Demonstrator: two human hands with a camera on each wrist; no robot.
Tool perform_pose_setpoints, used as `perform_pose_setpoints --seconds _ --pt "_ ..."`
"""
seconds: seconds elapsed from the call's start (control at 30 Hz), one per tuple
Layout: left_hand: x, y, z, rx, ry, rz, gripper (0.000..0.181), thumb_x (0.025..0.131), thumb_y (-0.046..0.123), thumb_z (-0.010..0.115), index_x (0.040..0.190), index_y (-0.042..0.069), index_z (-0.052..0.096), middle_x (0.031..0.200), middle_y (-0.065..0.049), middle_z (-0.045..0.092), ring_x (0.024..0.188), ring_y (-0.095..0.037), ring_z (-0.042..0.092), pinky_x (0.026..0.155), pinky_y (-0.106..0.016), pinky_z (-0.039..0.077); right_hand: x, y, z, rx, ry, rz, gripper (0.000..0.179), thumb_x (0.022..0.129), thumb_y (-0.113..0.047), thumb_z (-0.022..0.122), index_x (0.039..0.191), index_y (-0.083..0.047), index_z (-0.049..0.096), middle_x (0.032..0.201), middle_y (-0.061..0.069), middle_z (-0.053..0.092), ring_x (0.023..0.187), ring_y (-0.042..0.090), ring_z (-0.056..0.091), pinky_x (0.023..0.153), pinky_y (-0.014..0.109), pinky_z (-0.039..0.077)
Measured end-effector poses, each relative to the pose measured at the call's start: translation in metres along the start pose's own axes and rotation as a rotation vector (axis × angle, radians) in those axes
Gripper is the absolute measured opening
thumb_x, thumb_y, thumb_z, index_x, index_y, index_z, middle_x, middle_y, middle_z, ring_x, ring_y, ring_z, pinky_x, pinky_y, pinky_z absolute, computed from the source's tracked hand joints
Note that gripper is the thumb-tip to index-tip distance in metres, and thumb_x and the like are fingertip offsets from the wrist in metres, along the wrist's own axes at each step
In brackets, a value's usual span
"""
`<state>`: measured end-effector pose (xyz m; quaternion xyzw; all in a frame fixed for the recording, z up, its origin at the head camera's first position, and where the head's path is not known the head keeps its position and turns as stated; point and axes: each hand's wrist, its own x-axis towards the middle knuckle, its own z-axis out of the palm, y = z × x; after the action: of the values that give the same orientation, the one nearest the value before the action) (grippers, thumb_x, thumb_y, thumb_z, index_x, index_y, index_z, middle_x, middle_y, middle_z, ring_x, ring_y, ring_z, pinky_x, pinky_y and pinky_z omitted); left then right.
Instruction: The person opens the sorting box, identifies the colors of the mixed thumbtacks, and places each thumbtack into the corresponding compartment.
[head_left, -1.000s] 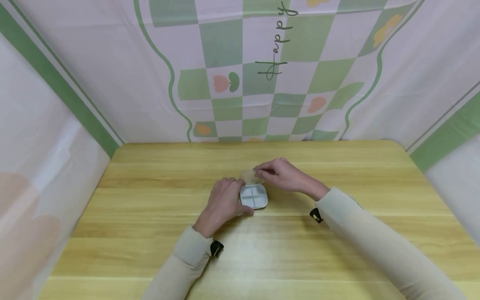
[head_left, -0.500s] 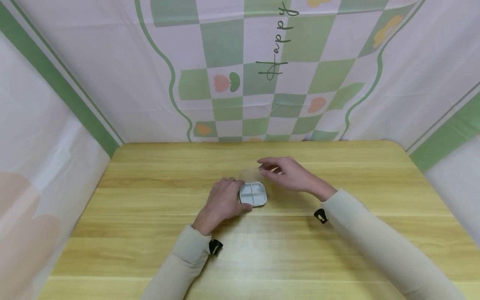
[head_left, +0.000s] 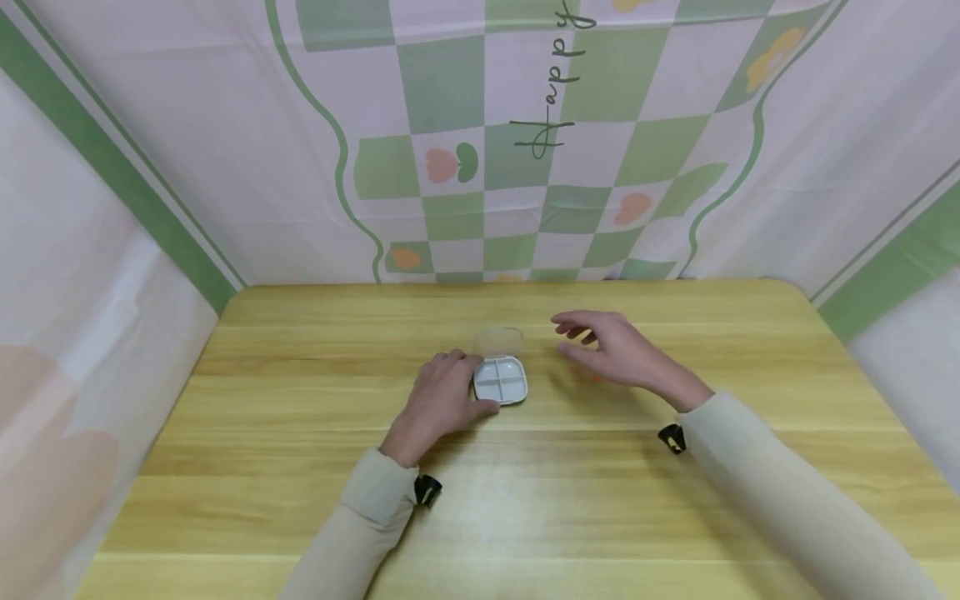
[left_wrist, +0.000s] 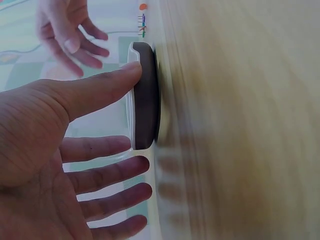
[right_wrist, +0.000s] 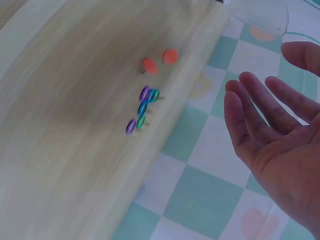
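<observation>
A small pill box [head_left: 501, 381] with a white tray split by a cross divider lies on the wooden table. Its clear lid [head_left: 498, 340] is flipped back, away from the person. My left hand [head_left: 438, 396] holds the box from the left side, thumb on the near edge and index finger at the far corner. The left wrist view shows the dark outer wall of the box [left_wrist: 146, 95] beside the thumb. My right hand [head_left: 618, 350] hovers to the right of the box with loosely bent fingers and nothing in them.
Two orange thumbtacks [right_wrist: 149, 65] lie on the table under the right hand. Several purple, blue and green thumbtacks [right_wrist: 142, 108] are close by them. A checked curtain [head_left: 517, 167] hangs behind the table's far edge.
My right hand has let go of the clear lid and moved right. The lid stays tipped back. My left hand and the box have shifted slightly left and away.
</observation>
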<state>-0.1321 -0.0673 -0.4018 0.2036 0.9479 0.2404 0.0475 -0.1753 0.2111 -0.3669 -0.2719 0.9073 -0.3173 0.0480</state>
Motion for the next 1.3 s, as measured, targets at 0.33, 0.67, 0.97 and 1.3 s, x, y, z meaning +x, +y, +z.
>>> perform_pose_setpoints --seconds 0.33,0.67,0.97,1.3 --pt "-0.001 -0.002 0.001 -0.006 -0.016 0.002 0.064 0.087 0.038 0.082 0.136 0.003 0.06 0.124 -0.016 0.064 0.109 -0.033 0.059 0.09 -0.048 0.05 -0.02 0.006 -0.004 -0.282 -0.009 0.059 0.029 0.091 -0.016 0.076 0.115 0.001 0.073 0.101 0.011 0.073 0.09 0.025 0.068 0.078 0.045 0.055" --pt "-0.001 -0.003 0.001 -0.021 -0.017 -0.005 0.065 0.088 0.037 0.082 0.139 0.004 0.058 0.12 -0.016 0.065 0.104 -0.03 0.059 0.084 -0.044 0.051 -0.032 0.009 -0.004 -0.374 -0.053 0.052 0.022 0.089 -0.016 0.077 0.107 -0.003 0.076 0.095 0.006 0.071 0.086 0.025 0.068 0.074 0.045 0.055" --pt "-0.001 -0.003 0.001 -0.051 -0.005 -0.012 0.066 0.087 0.035 0.083 0.139 0.003 0.058 0.12 -0.016 0.065 0.105 -0.03 0.059 0.084 -0.043 0.052 -0.033 0.013 -0.004 -0.434 -0.08 0.03 0.019 0.086 -0.011 0.079 0.104 -0.005 0.076 0.094 0.005 0.069 0.084 0.024 0.066 0.074 0.047 0.055" --pt "0.0 -0.004 0.002 -0.045 0.002 0.003 0.068 0.086 0.036 0.084 0.138 0.002 0.058 0.12 -0.017 0.066 0.105 -0.031 0.06 0.086 -0.043 0.051 -0.032 0.018 -0.001 -0.438 -0.103 0.047 0.009 0.087 -0.01 0.078 0.096 -0.008 0.077 0.085 0.002 0.065 0.074 0.016 0.059 0.063 0.039 0.051"
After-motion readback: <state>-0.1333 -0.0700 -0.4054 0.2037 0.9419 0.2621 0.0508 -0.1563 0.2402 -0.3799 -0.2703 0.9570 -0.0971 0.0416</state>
